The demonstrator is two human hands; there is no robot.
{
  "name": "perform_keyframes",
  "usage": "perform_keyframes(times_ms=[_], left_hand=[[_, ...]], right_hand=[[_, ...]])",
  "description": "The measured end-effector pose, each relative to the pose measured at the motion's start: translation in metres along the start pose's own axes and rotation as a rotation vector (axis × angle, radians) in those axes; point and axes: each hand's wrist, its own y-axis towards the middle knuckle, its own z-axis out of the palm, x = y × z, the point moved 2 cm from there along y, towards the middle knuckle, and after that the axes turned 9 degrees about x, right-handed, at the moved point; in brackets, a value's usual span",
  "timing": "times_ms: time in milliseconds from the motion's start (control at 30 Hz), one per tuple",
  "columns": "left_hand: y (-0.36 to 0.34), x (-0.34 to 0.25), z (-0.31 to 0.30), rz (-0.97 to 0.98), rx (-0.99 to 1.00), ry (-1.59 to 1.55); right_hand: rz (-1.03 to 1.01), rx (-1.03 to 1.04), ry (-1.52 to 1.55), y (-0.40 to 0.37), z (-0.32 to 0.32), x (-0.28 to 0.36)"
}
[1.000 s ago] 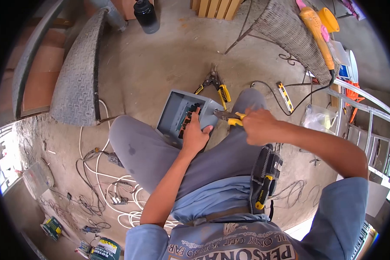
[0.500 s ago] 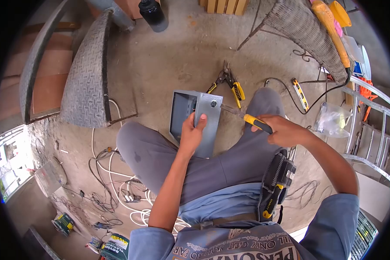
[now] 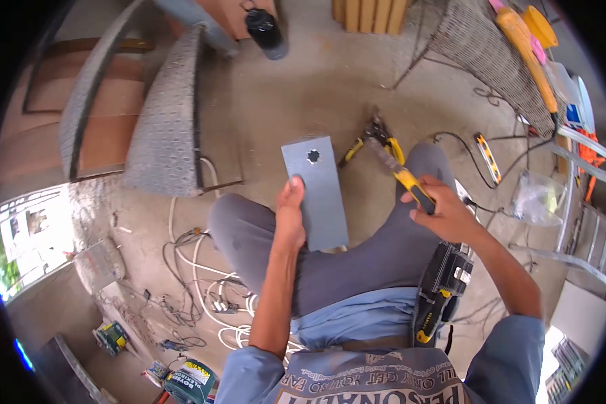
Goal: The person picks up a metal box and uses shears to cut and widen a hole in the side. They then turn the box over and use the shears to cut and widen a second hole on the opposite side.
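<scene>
My left hand (image 3: 291, 214) grips the left edge of a grey metal box (image 3: 326, 212), thumb on its flat face. The box stands between my legs, and a jagged-edged hole (image 3: 313, 156) shows near its far end. In my right hand (image 3: 443, 207) is a file (image 3: 405, 180) with a yellow and black handle, fingers wrapped round it. Its blade, blurred, points away from me and is apart from the box. On the floor beyond it lie snips (image 3: 349, 153) with yellow and black handles, partly overlapped by the file in this view.
A small yellow level (image 3: 488, 158) and a clear plastic bag (image 3: 537, 197) lie on the right. Tangled cables (image 3: 195, 269) spread on the left. A black bottle (image 3: 264, 30) stands at the back, near a tread-plate metal piece (image 3: 165, 128). A tool pouch (image 3: 441, 283) hangs at my hip.
The box has turned, so its holed face now points up at me and its open side is hidden. The file has drawn back from the hole toward the right.
</scene>
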Motion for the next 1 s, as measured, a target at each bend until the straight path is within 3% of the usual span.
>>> perform_keyframes(times_ms=[100,167,333,400,567,700,800,1000], left_hand=[[-0.028,-0.022,0.008,0.160,-0.002,-0.072],[-0.053,-0.039,0.021,0.293,0.113,-0.044],[-0.103,-0.065,0.028,0.453,0.142,0.038],[-0.129,-0.084,0.043,0.540,0.143,0.050],[-0.170,-0.099,0.052,0.638,0.116,0.068],[-0.194,-0.103,0.058,0.612,0.070,0.157],[-0.207,-0.103,0.064,0.566,-0.031,0.181],[-0.220,-0.099,0.074,0.561,-0.070,0.171]], right_hand=[[-0.042,-0.056,0.126,-0.004,0.001,0.027],[-0.067,-0.094,0.233,-0.009,0.000,0.043],[-0.204,-0.195,0.127,-0.024,-0.015,0.044],[-0.137,-0.213,0.051,-0.032,-0.025,0.028],[-0.056,-0.402,-0.057,-0.042,-0.030,-0.066],[0.255,-0.450,0.027,-0.061,-0.007,-0.154],[0.366,-0.417,0.114,-0.081,0.020,-0.214],[0.346,-0.425,0.127,-0.111,0.074,-0.270]])
